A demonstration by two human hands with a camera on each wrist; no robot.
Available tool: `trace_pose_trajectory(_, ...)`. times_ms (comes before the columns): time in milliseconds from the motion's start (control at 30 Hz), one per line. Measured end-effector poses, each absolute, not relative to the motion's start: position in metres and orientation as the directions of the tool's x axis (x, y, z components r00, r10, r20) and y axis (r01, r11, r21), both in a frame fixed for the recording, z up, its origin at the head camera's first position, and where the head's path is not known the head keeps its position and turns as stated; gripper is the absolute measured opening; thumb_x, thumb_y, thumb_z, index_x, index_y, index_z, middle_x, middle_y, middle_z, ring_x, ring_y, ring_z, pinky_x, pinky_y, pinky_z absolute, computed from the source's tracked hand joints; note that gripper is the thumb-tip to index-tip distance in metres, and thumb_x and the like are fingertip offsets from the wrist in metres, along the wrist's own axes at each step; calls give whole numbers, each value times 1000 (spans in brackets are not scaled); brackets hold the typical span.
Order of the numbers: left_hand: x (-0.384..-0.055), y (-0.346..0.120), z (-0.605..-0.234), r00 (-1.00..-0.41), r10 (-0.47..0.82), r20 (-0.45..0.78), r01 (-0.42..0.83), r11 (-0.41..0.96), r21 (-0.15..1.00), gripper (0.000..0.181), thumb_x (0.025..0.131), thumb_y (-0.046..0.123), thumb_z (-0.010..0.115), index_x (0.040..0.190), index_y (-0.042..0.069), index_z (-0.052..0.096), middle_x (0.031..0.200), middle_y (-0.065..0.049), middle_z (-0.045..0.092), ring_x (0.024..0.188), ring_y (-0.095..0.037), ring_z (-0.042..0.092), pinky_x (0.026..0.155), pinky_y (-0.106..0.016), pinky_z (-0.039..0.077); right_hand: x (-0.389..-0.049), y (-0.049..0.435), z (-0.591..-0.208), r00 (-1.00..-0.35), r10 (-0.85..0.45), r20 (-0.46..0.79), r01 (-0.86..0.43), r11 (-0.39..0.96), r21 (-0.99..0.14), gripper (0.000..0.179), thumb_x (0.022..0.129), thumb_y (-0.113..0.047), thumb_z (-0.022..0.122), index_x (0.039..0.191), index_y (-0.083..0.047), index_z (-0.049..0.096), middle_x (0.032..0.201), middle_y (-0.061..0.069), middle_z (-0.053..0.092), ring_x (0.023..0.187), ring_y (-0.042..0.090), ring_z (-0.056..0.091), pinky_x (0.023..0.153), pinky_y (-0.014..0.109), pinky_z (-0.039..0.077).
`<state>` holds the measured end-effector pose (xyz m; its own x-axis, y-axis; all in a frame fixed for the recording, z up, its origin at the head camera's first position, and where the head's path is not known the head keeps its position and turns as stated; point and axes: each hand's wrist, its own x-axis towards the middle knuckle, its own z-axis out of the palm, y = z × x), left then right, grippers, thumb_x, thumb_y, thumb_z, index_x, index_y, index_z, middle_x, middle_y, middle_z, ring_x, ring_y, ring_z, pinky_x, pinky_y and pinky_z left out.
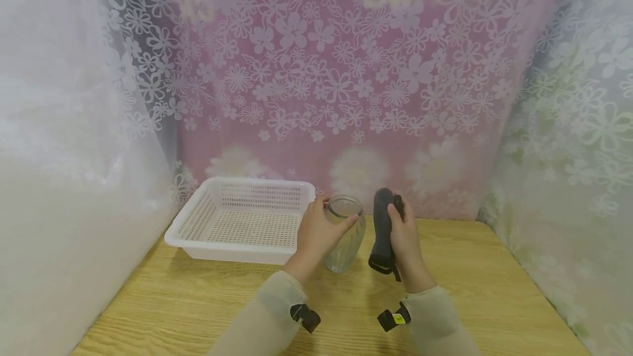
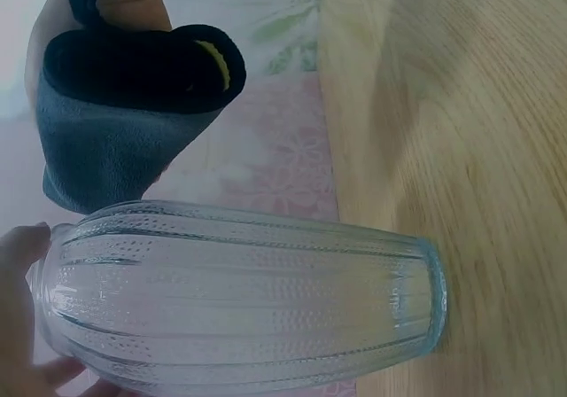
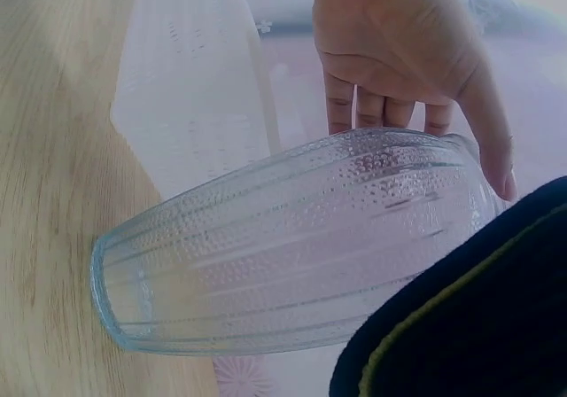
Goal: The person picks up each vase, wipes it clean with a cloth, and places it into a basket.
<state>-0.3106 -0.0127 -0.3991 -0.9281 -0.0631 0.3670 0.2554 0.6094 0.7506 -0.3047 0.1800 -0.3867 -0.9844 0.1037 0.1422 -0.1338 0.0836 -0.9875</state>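
Observation:
A clear ribbed glass vase (image 1: 347, 243) stands upright, its mouth facing up. My left hand (image 1: 318, 233) grips it near the rim, thumb on the near side and fingers round the far side; the right wrist view shows this hand (image 3: 399, 42) at the vase neck. Whether the base touches the table, I cannot tell. Just right of the vase, my right hand (image 1: 407, 238) holds a folded dark grey cloth (image 1: 382, 229). Yellow edging shows inside the cloth's fold (image 2: 133, 127) in the left wrist view. A small gap separates cloth and vase in the head view.
A white plastic basket (image 1: 237, 254) with slotted walls sits left of the vase, close to my left hand. Beneath everything is a wood-grain table (image 1: 198, 301). Flower-patterned translucent curtains (image 1: 336, 70) hang behind and on both sides.

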Motion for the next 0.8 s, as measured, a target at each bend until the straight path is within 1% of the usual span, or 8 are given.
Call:
trace_pose_trajectory(100,-312,-16,-399,-936,-22,351,271,590,761,88,80,72,69,144,15,48,133,-6,58,119,-25,58,95,-45,51,-305,179,-388,-980,111,168,-157,102,-982,61,107,-45,39,161,-29,16,160,13,28,130,31,46,94,36,44)
trace_pose_trajectory(233,-314,-21,-397,-951,42,307,278,554,785,90,81,70,69,147,14,45,139,-9,55,124,-28,56,99,-48,49,-306,178,-390,-966,124,229,-211,146,-967,60,107,-45,41,160,-26,21,159,15,30,128,33,47,92,38,46)
trace_pose_trajectory(333,-315,-23,-395,-954,87,287,288,529,798,90,83,67,69,149,13,43,144,-11,52,129,-31,52,102,-51,46,-307,177,-391,-953,124,277,-256,161,-953,59,107,-44,42,160,-25,24,159,15,29,128,35,45,94,44,45)
trace_pose_trajectory(500,-316,-27,-391,-951,152,268,308,495,813,86,87,61,70,152,14,40,150,-14,48,136,-34,47,106,-53,43,-307,175,-393,-932,126,339,-317,170,-933,59,106,-43,44,159,-26,25,159,14,29,129,38,44,97,53,44)
trace_pose_trajectory(567,-316,-29,-390,-949,175,261,313,480,820,84,88,57,70,153,14,39,151,-15,46,138,-35,45,108,-54,41,-307,173,-394,-919,126,374,-350,182,-919,57,107,-39,44,159,-25,26,158,15,31,129,38,45,98,54,43)
trace_pose_trajectory(667,-317,-31,-389,-944,208,256,325,459,827,81,92,51,69,155,12,37,152,-15,45,139,-36,43,110,-56,38,-304,169,-392,-888,127,441,-408,221,-886,54,108,-31,44,158,-20,28,156,16,33,131,39,44,103,55,40)
trace_pose_trajectory(800,-319,-33,-390,-939,249,239,330,449,830,78,94,48,67,157,16,34,155,-12,42,141,-35,40,111,-55,36,-291,157,-381,-840,127,527,-478,288,-830,52,108,-17,43,157,-7,29,156,23,32,138,44,36,109,62,32)
